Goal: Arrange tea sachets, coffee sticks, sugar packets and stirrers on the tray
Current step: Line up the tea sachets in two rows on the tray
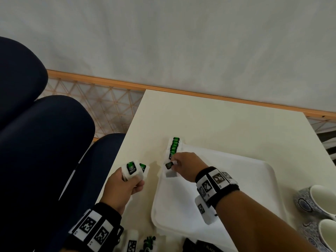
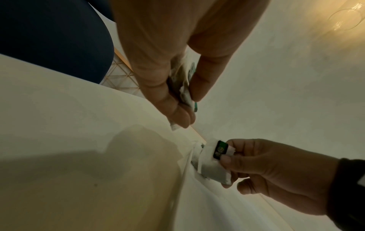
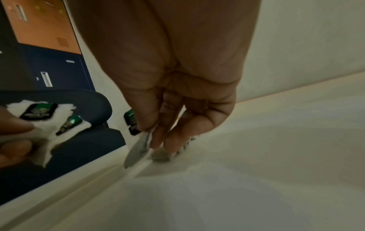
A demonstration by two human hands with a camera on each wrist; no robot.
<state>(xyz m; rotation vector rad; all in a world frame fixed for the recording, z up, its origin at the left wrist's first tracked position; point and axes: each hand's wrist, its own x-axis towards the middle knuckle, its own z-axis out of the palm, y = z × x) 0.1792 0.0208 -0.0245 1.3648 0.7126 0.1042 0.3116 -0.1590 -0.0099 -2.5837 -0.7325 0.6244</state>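
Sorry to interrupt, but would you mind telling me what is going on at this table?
A person is laying green tea sachets along the left edge of a white tray. The right hand pinches one sachet at the near end of the row already there. The left hand holds a small bunch of sachets beside the tray.

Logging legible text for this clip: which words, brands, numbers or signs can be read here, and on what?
"GREEN TEA": green-and-black label of the white tea sachet held in the left hand.
Logo above it: too small.
Label on the sachet pinched by the right hand: blurred.
Row of green-labelled sachets along the white tray edge: unreadable.
Wristband squares: patterns, no words.
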